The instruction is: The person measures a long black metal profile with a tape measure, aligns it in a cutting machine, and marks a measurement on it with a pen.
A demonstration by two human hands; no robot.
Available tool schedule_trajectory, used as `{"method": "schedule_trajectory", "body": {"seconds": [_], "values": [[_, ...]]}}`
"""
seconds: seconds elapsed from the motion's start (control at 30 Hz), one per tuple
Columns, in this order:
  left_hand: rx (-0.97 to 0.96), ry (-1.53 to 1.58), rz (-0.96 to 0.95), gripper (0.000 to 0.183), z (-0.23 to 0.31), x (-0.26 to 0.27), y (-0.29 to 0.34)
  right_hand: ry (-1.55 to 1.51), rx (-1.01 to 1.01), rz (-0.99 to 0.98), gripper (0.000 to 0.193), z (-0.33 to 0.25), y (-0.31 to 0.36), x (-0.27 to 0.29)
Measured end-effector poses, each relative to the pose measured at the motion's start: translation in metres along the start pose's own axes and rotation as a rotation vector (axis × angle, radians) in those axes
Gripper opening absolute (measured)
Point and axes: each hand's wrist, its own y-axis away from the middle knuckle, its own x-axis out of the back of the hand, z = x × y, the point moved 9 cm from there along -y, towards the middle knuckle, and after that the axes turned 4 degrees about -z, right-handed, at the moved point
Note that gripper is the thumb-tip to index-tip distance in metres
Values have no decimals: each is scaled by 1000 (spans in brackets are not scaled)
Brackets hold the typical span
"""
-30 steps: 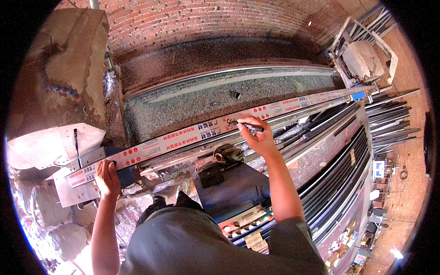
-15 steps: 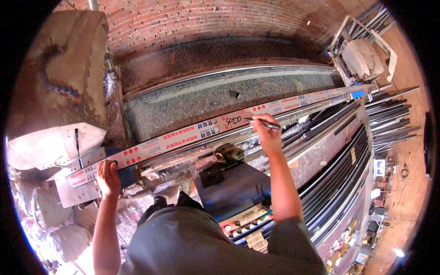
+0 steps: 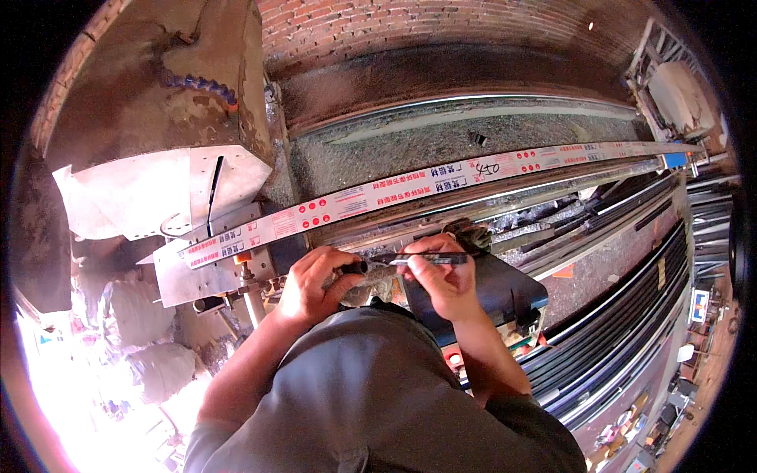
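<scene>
In front of my body, my right hand (image 3: 443, 285) grips a black marker pen (image 3: 434, 258), its tip aimed left. My left hand (image 3: 310, 285) is closed around a small black marker cap (image 3: 354, 268), just short of the pen's tip. Pen and cap look slightly apart. Beyond both hands a long profile (image 3: 347, 202), wrapped in white film with red and dark print, lies across the machine bed. Black handwriting shows on its film, right of the middle. Neither hand touches the profile.
A metal saw guard (image 3: 134, 193) with a dark slot stands at the left, over the profile's near end. Long dark bars (image 3: 623, 315) fill a rack at the right. A black flat-topped object (image 3: 489, 292) lies below my right hand; a brick wall (image 3: 441, 31) rises behind.
My left hand has let go of the profile's left end and now holds the cap. My right hand has drawn the marker back from the film toward my body. The view has shifted.
</scene>
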Motion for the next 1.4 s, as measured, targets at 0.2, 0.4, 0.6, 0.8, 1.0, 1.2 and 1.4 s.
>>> {"method": "schedule_trajectory", "body": {"seconds": [0.2, 0.4, 0.6, 0.8, 1.0, 1.2, 1.4], "values": [[-89, -24, -40, 30, 15, 1, 3, 115, -7, 2, 14, -6, 13, -6], [-104, -9, -72, 28, 19, -3, 6, 152, 56, 69, 17, -8, 28, -4], [-164, -65, -137, 27, 22, -14, 8, 371, 143, 28, 10, 7, 40, -14], [-10, 27, -235, 21, 21, -22, 19, -42, 38, 41, 12, 17, 49, -24], [802, 665, -452, 28, -35, -53, 79, -90, -37, -33, 15, 55, 75, -36], [644, 370, -711, 30, 6, -84, 81, 155, -79, 75, 24, 72, 136, -18], [547, 395, -739, 34, -2, -72, 152, 592, -588, 857, 57, 166, 279, 138]]}}
